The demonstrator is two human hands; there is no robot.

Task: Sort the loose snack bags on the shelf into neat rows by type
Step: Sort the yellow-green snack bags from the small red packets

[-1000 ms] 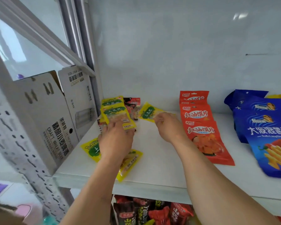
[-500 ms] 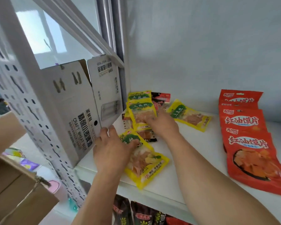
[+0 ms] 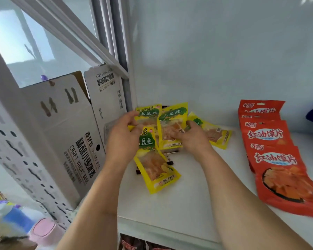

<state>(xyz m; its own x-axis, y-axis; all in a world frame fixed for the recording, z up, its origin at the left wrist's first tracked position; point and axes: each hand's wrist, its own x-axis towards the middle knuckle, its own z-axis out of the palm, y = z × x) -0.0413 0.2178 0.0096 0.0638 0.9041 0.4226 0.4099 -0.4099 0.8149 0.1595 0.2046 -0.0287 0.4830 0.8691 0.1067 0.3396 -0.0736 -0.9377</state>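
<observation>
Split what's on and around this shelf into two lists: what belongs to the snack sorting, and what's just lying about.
Job:
yellow snack bags
red snack bags
left hand
right hand
shelf

Lying about:
beer carton
pink tub

The left hand (image 3: pixel 124 139), flat on the near yellow bag (image 3: pixel 156 170) before, now grips a rear yellow bag (image 3: pixel 148 116); the right hand (image 3: pixel 193 139) now tilts up the middle bag (image 3: pixel 172 127).

Glossy plastic yellow snack bags (image 3: pixel 156 168), matt cardboard box (image 3: pixel 61 138).
</observation>
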